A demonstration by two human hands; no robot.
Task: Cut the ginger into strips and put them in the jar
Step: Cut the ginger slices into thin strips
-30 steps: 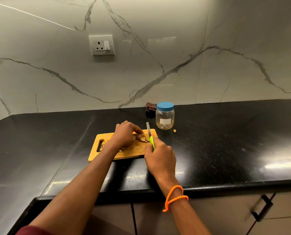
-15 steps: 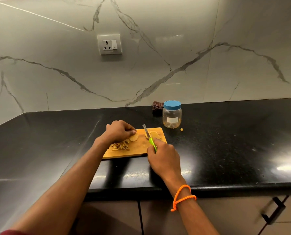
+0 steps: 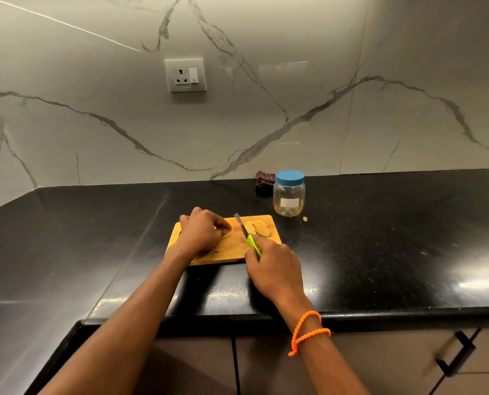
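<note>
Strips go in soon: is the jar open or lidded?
Lidded. The jar stands upright on the counter behind the cutting board, its blue lid on top.

left hand [image 3: 202, 230] covering the left part of the cutting board [image 3: 274, 233] and most of the ginger slice beneath its fingertips, knife handle [image 3: 253, 246] mostly buried in the right hand [image 3: 274, 269], cloth [image 3: 264, 179] half hidden behind the jar [image 3: 289, 196], jar contents too faint to tell, both forearms cut off at the bottom edge
</note>
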